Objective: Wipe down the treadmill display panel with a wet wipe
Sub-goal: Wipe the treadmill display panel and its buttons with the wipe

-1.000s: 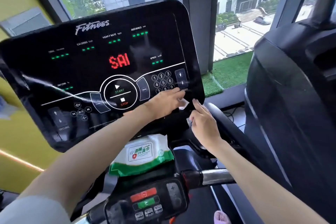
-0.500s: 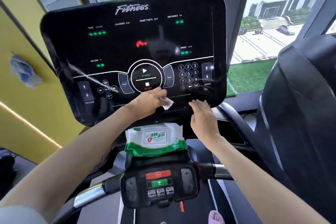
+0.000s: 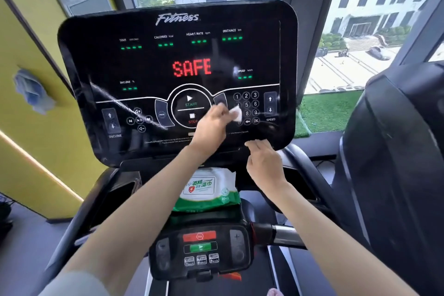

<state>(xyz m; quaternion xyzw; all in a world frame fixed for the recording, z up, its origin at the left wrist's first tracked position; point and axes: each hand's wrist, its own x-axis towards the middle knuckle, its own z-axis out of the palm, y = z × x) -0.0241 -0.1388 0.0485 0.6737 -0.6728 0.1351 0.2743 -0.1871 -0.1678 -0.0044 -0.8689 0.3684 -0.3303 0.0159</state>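
Note:
The black treadmill display panel [image 3: 153,65] fills the upper middle of the head view and shows "SAFE" in red. My left hand [image 3: 211,125] pinches a small folded white wet wipe [image 3: 236,113] and holds it against the panel, between the start/stop dial and the number keypad. My right hand [image 3: 263,158] rests with relaxed fingers at the panel's lower right edge, holding nothing. Wet streaks cross the panel's lower left.
A green and white pack of wet wipes [image 3: 206,190] lies on the console shelf below the panel. Under it sit the handlebar controls [image 3: 200,247]. A second dark machine [image 3: 396,151] stands close on the right, a yellow wall [image 3: 31,55] on the left, windows behind.
My left hand has carried the wipe up from the panel's bottom edge to beside the keypad. The camera view has shifted so that the panel sits more centred. The readout now shows "SAFE".

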